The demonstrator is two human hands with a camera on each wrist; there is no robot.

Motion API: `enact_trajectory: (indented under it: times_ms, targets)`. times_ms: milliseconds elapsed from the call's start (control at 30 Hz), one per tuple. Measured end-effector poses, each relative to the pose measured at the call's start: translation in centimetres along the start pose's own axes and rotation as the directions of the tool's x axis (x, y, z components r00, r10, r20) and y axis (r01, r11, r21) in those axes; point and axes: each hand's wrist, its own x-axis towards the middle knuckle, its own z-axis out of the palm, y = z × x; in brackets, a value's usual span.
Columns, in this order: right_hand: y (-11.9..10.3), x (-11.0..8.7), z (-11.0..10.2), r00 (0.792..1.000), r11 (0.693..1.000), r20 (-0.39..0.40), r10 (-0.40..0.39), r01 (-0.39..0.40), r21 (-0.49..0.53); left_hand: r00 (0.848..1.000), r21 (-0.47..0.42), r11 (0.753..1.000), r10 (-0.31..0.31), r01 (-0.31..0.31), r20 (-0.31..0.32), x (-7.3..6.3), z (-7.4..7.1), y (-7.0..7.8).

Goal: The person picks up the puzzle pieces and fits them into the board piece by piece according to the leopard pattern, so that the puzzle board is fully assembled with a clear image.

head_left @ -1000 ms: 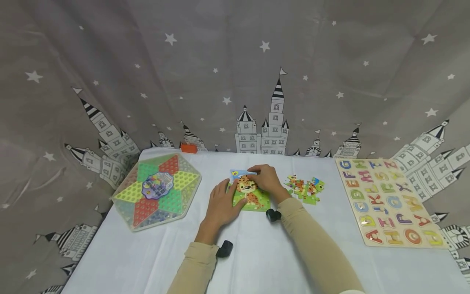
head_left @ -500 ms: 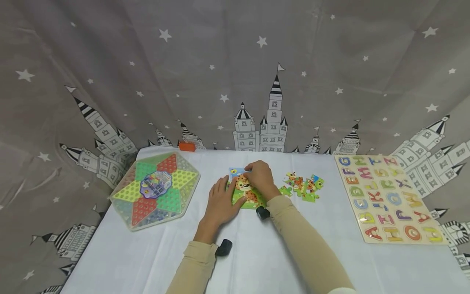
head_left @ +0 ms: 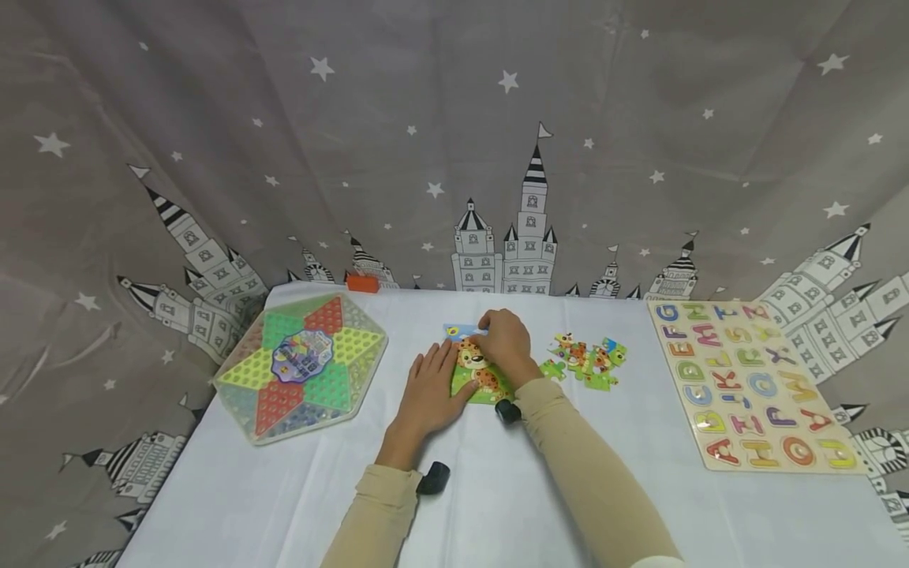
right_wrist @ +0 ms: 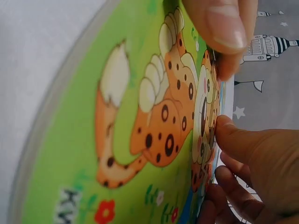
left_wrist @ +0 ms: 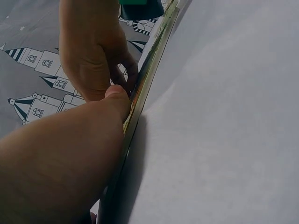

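In the middle of the picture, we see the spotted cat puzzle (head_left: 477, 369) lying flat on the white tabletop (head_left: 469, 497). Our left hand (head_left: 429, 394) rests on its left side, fingers straight and thumb spread wide. Our right hand (head_left: 507, 343) bends over its top right part, touching it; we can't tell if those fingers pinch a piece. Loose pieces (head_left: 600, 361) sit in a pile right of center.

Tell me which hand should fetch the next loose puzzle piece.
Right hand, I'd judge: it is closer to the loose puzzle pieces, right of the leopard puzzle. The left hand, at the puzzle's left edge, would likely have to reach across. The right must first leave the puzzle, though.
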Motion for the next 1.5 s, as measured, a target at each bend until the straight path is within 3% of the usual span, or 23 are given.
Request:
enact_trajectory:
  times_ms: [133, 300, 467, 667, 833, 1000, 1267, 1500]
  targets:
    - [0.7, 0.0, -0.1, 0.999, 0.997, -0.019, -0.05, 0.051, 0.061, 1.0, 0.005, 1.0, 0.002, -0.002, -0.009, 0.0, 0.0, 0.2]
    - [3.4, -1.0, -1.5, 0.994, 0.961, -0.043, -0.097, 0.105, 0.257, 1.0, -0.005, 1.0, -0.01, 0.01, -0.005, -0.1, 0.2, 0.6]
    - [7.6, -2.9, -3.7, 0.992, 0.934, -0.127, 0.018, 0.029, 0.356, 1.0, -0.011, 1.0, -0.024, 0.024, 0.008, -0.1, 0.2, 0.6]
    - [12.2, -4.5, -6.1, 0.969, 0.908, -0.179, 0.168, -0.081, 0.412, 0.999, 0.012, 0.999, -0.032, 0.032, -0.004, -0.2, 0.4, 0.3]
    - [15.4, -5.8, -7.4, 0.958, 0.91, -0.182, 0.219, -0.134, 0.392, 1.0, 0.002, 1.0, -0.014, 0.014, -0.007, -0.2, 0.8, 0.4]
    - [16.5, -6.2, -7.9, 0.969, 0.934, -0.168, 0.18, -0.115, 0.337, 1.0, 0.0, 1.0, -0.009, 0.009, -0.014, -0.1, 0.6, 0.6]
    - [15.2, -5.4, -6.3, 0.992, 0.983, -0.122, 0.027, -0.004, 0.186, 1.0, 0.004, 1.0, -0.018, 0.018, -0.014, -0.2, 0.6, 0.6]
    - [13.9, -4.4, -5.4, 0.995, 0.994, -0.099, 0.018, -0.007, 0.107, 1.0, 0.004, 1.0, -0.012, 0.012, -0.028, -0.2, 0.6, 0.5]
